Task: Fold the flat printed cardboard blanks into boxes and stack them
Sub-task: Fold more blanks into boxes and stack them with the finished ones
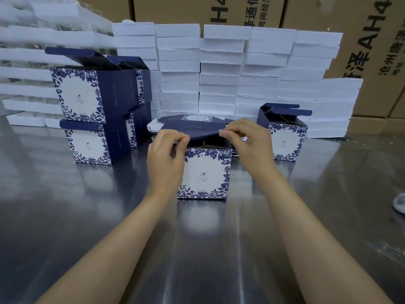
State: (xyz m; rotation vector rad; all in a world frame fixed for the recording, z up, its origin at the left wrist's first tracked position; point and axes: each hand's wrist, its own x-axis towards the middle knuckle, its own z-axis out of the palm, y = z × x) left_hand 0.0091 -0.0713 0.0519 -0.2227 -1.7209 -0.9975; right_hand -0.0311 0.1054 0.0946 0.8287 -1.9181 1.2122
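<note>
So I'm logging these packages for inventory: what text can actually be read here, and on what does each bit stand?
"H4": sideways on the brown carton at top centre.
"AH4": sideways on the brown carton at right.
Chinese characters on both cartons: cut off or blurred, not reliably readable.
Small logo and print on the box front between the left hand and right hand: too small.
Stacked boxes: same, unreadable.

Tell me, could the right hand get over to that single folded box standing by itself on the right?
Probably yes. The right hand is pinching the lid flap of the box being folded, so it must let go first. The lone box stands close beside it, with only bare steel table around.
</note>
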